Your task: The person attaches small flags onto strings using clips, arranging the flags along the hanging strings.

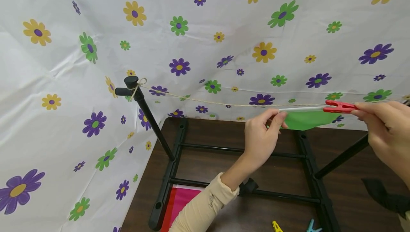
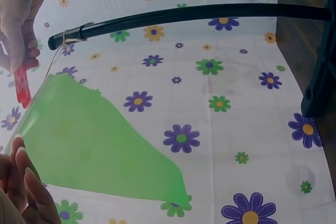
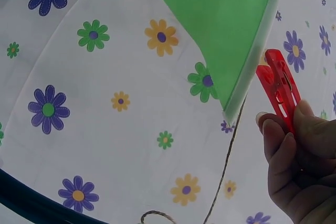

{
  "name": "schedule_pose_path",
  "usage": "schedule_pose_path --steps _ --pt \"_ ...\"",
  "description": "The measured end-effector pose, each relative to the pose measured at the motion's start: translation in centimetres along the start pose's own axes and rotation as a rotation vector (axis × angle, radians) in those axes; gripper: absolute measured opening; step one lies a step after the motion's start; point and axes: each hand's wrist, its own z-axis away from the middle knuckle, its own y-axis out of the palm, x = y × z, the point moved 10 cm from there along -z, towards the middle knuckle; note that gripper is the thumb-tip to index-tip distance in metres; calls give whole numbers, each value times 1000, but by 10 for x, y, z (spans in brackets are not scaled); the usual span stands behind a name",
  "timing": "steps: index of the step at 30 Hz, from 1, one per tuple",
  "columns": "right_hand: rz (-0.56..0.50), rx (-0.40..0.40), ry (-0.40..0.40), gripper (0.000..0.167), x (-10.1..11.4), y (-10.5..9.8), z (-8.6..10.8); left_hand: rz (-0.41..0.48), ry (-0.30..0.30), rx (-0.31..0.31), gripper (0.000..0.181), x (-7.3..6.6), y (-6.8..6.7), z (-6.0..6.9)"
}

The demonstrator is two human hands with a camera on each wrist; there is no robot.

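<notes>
My left hand pinches the white top edge of a green pennant just below a thin twine. The pennant hangs loose and spreads wide in the left wrist view. Between thumb and fingers, my right hand holds a red clothespin by its handle end. The clothespin's tips point at the pennant's white edge, beside the twine; I cannot tell whether they touch it. In the right wrist view the clothespin stands next to that edge.
The twine is tied to a black post on a black frame over a brown table. Yellow and blue clothespins lie at the front. Pink-red sheets lie under the left forearm. A flowered cloth hangs behind.
</notes>
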Motion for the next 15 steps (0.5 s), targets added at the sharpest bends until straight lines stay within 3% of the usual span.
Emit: schedule_pose_path --steps 8,15 --pt "39 1 -52 85 3 1 -7 -31 -1 -17 22 3 4 -2" --pt "39 55 -21 87 -5 3 -8 -35 1 -23 23 2 11 -5"
